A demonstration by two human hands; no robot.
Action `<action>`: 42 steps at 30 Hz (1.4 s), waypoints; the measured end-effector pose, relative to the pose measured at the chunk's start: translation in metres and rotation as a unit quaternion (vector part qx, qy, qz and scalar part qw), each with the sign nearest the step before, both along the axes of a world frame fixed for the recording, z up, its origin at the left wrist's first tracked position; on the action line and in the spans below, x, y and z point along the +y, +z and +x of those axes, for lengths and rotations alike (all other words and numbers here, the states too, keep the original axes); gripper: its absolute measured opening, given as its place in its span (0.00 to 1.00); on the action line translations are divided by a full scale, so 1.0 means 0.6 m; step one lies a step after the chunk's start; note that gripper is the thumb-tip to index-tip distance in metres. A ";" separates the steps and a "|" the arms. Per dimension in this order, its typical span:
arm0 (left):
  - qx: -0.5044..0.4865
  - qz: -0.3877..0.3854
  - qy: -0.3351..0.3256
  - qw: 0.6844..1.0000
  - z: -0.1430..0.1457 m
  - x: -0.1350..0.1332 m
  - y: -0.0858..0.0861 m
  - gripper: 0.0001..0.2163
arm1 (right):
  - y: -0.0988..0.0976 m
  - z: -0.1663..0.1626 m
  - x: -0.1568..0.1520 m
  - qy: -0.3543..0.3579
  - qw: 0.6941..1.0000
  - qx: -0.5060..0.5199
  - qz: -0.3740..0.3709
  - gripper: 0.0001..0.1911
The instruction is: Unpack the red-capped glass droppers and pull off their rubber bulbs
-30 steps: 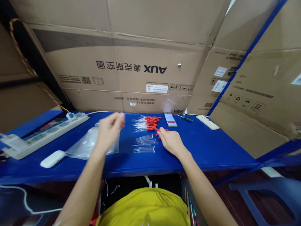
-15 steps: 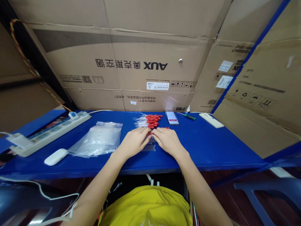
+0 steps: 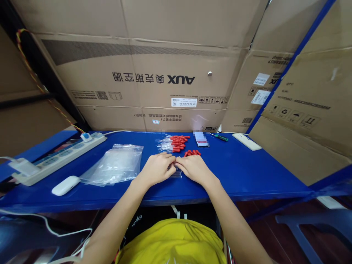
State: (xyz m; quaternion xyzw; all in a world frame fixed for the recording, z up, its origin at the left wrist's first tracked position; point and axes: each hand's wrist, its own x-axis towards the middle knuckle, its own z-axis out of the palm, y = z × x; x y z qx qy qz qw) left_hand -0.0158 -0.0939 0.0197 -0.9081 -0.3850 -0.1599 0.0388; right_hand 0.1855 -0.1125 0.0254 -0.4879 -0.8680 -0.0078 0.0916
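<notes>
My left hand (image 3: 158,168) and my right hand (image 3: 194,168) meet at the fingertips over the table, both with fingers curled closed. Whatever they pinch between them is hidden by the fingers. Partly under the hands lie several clear glass tubes (image 3: 177,175). Just beyond the fingers is a pile of droppers with red rubber bulbs (image 3: 178,143), their clear stems pointing left. Loose red rubber bulbs (image 3: 192,152) form a small heap past my right hand.
Clear plastic bags (image 3: 114,165) lie left of my hands on the blue table (image 3: 242,172). Further left are a white case (image 3: 65,185) and a power strip (image 3: 60,157). A phone (image 3: 201,139), a green screwdriver (image 3: 220,137) and a white slab-shaped device (image 3: 246,141) sit toward the back right.
Both hands have drawn back slightly toward me, off the red-bulb pile. More of the dropper pile and the loose red bulbs now shows.
</notes>
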 end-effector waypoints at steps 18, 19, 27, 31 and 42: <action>-0.041 0.034 -0.012 0.999 0.000 -0.003 0.005 0.06 | 0.003 0.006 0.000 0.024 0.999 0.028 -0.003 0.17; -0.042 0.035 -0.013 0.998 0.000 -0.003 0.005 0.06 | 0.003 0.006 -0.001 0.024 0.999 0.027 0.000 0.17; -0.059 0.027 -0.003 0.998 0.001 -0.005 0.008 0.06 | 0.001 0.005 0.000 0.028 0.999 0.018 0.022 0.18; -0.072 -0.023 0.017 0.997 0.001 -0.006 0.010 0.07 | -0.001 0.015 0.006 0.027 0.999 0.020 0.041 0.18; -0.071 -0.048 0.017 0.996 -0.001 -0.005 0.010 0.13 | -0.015 0.016 0.009 0.034 0.986 0.062 0.153 0.15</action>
